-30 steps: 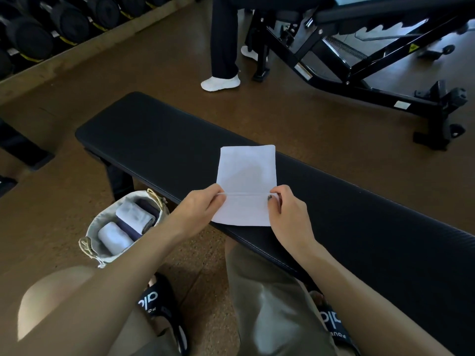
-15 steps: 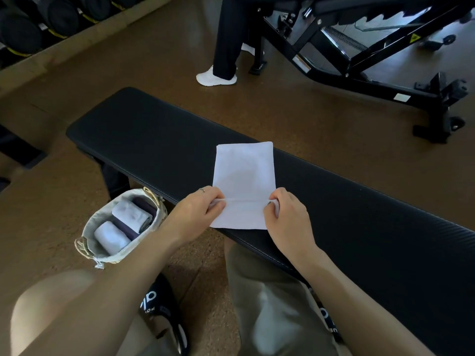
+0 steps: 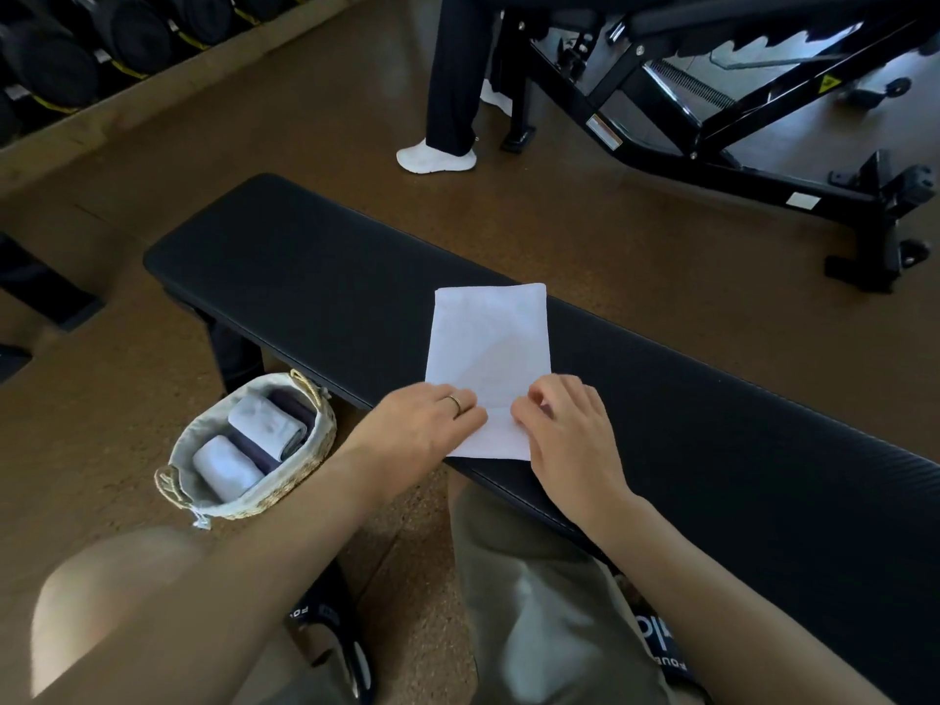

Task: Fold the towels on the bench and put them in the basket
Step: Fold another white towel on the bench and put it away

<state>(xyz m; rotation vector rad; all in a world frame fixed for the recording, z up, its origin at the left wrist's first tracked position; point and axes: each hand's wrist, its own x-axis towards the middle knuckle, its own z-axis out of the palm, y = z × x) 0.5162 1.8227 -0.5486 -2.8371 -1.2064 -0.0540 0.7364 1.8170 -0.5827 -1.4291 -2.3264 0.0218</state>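
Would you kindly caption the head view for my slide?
Both hands, left hand and right hand, work a white folded towel on a black padded bench.

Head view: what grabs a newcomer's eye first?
The white towel lying flat across the black bench, with the left hand and right hand working its near end. Next, the woven basket on the floor at left, already holding rolled towels.
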